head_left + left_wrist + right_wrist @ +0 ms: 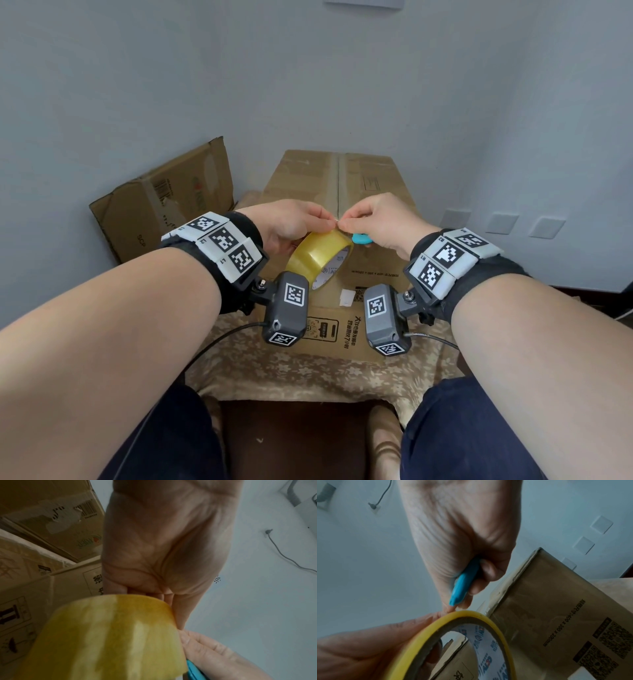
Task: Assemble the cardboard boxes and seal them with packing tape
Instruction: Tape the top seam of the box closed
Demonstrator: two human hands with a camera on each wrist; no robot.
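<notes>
A closed cardboard box (373, 185) stands before me, with a taped seam running along its top. Above its near edge my left hand (291, 222) holds a yellowish roll of packing tape (317, 255), fingers through its core. My right hand (376, 219) grips a small blue cutter (361, 238) in its curled fingers and pinches at the top of the roll beside the left thumb. The roll fills the left wrist view (111, 639). In the right wrist view the cutter (464, 582) sits in the palm above the roll's rim (471, 616), with the box (556, 608) behind.
A flattened, worn cardboard box (164, 202) leans on the wall at the left. The box rests on a surface with a floral patterned cloth (274, 370). Wall sockets (501, 222) sit low on the right wall. My knees flank a dark floor gap.
</notes>
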